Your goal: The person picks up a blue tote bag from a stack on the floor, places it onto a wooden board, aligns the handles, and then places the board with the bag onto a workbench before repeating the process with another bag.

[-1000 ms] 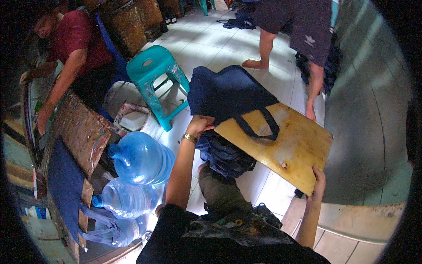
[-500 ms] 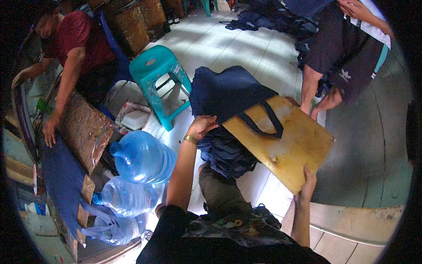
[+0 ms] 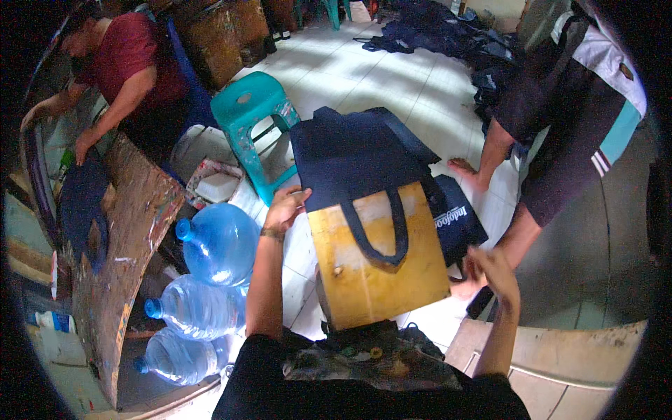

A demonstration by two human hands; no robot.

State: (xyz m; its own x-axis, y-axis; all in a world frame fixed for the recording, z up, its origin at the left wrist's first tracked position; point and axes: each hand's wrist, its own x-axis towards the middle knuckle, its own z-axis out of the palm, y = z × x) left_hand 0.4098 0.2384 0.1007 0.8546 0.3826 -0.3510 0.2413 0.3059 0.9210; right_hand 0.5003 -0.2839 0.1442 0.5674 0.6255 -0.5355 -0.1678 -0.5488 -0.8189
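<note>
A navy bag (image 3: pixel 357 157) lies flat across the far part of a yellow board (image 3: pixel 385 297), which sits in front of you, just beyond your dark shirt (image 3: pixel 252 378). The bag's looped handle (image 3: pixel 401 231) hangs toward you over the board's bare near part, which looks scuffed. Your left hand (image 3: pixel 285 208) pinches the bag's left side close to where the bare board begins; a watch (image 3: pixel 271 234) circles that wrist. Your right hand (image 3: pixel 495 271) is off the board, just beside its right edge, fingers apart and loosely bent. It is blurred, and you cannot tell whether it touches the second dark bag (image 3: pixel 455 227), which has white print and shows past the board's right edge.

To the right, a standing person (image 3: pixel 560 133) in dark shorts has bare feet on the white tiled floor (image 3: pixel 350 70). Beyond the board's far left corner stands a green plastic stool (image 3: pixel 245 98), splashed with paint. Nearer you on the left are three large bluish jugs (image 3: pixel 218 245), in a row beside a stained wooden panel (image 3: pixel 126 245). Past the panel, a person in a red shirt (image 3: pixel 133 52) has one hand at a piece of navy cloth (image 3: pixel 80 199). Dark fabric (image 3: pixel 441 31) lies heaped toward the floor's far right.
</note>
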